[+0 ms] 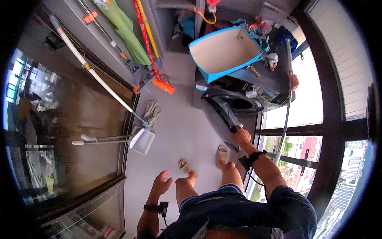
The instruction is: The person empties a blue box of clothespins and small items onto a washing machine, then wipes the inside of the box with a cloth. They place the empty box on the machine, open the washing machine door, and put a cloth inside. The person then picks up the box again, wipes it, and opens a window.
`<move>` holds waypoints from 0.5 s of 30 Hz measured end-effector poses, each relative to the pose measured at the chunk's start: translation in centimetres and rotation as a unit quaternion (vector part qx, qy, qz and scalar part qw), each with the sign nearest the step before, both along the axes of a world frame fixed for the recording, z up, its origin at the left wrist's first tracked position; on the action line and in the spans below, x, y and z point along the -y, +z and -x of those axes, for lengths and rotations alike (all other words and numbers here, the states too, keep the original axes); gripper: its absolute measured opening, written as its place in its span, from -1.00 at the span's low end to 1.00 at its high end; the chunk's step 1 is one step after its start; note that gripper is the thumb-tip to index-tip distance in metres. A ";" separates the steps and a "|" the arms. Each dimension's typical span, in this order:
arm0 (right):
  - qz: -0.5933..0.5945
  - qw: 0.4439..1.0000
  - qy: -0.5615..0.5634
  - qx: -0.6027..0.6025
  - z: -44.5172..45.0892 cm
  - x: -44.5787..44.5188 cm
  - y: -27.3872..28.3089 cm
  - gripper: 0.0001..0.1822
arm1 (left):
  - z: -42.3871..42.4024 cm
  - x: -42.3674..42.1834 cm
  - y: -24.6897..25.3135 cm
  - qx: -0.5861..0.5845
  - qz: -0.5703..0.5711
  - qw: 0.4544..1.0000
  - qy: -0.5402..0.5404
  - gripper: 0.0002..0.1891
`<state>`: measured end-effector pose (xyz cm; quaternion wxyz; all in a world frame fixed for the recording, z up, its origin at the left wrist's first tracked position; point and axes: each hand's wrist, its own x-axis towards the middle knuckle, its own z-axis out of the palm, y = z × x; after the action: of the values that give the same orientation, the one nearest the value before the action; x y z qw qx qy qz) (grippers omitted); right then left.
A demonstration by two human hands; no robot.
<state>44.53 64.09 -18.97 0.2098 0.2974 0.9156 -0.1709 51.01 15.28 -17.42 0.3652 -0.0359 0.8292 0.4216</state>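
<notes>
My right hand (pixel 240 136) has its fingers curled on the edge of a front-loading washing machine's round door (pixel 219 115). The door stands swung out from the machine, and the dark drum opening (pixel 243 103) shows behind it. My left hand (pixel 161 181) hangs in the air over the floor with nothing in it, fingers apart. On the machine's dark top (pixel 274 79) stands a fabric storage bin (pixel 220 74) with a bright blue outside and a pale inside; I see nothing in it. Both wrists carry strapped-on black devices.
Small items (pixel 262 38) crowd the machine top beside the bin. A long pole (pixel 288 89) leans by the windows at right. On the left are a string mop (pixel 152 113), a long-handled dustpan (pixel 143 140) and an orange-headed broom (pixel 163 85). My slippered feet stand on grey floor (pixel 176 134).
</notes>
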 end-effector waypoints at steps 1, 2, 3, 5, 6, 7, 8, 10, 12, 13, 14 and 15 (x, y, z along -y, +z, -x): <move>-0.008 1.000 -0.017 -0.010 0.2 -0.3 0.8 -0.43 | -0.4 1.4 1.1 -0.010 -0.004 1.000 0.015 -0.42; -0.013 0.999 -0.036 -0.019 0.0 -0.8 0.8 -0.44 | -0.7 2.7 2.4 -0.019 -0.006 0.999 0.027 -0.43; -0.018 0.998 -0.059 -0.027 -0.2 -1.2 0.6 -0.44 | -1.0 4.0 3.1 -0.046 0.011 0.999 0.024 -0.44; -0.011 0.994 -0.085 -0.071 -0.3 -1.5 0.7 -0.47 | -1.8 5.9 4.2 -0.099 0.045 0.994 0.021 -0.46; -0.007 0.991 -0.098 -0.094 -0.3 -1.9 0.2 -0.48 | -2.3 6.4 4.8 -0.081 0.030 0.995 0.058 -0.47; -0.014 0.993 -0.010 -0.118 -0.6 -2.9 -1.1 -0.53 | -2.7 6.8 5.5 -0.061 0.015 0.994 0.092 -0.47; -0.025 0.987 0.074 -0.141 -1.4 -5.2 -3.6 -0.57 | -2.5 6.9 6.0 -0.041 -0.002 0.992 0.121 -0.48; -0.316 0.886 0.340 -0.015 -4.6 -16.0 -12.6 -0.75 | -0.6 5.9 4.5 -0.001 -0.053 0.993 0.102 -0.49; -0.261 0.885 0.372 -0.102 -2.9 -14.8 -11.1 -0.81 | -0.1 5.9 4.9 -0.013 -0.034 0.994 0.107 -0.49; -0.235 0.880 0.386 -0.143 -1.8 -15.0 -8.4 -0.83 | 0.5 5.8 4.8 -0.018 -0.028 0.994 0.102 -0.50; -0.215 0.872 0.401 -0.180 -0.5 -15.7 -6.1 -0.86 | 1.2 5.7 4.4 -0.021 -0.029 0.994 0.099 -0.50; -0.031 0.917 0.331 -0.222 1.0 -17.4 -4.0 -0.83 | 1.5 5.3 4.0 -0.024 -0.038 0.994 0.097 -0.50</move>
<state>43.50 81.52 -22.92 0.0359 -0.0618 0.9896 -0.1252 49.47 9.97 -13.38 0.3036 -0.0919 0.8141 0.4865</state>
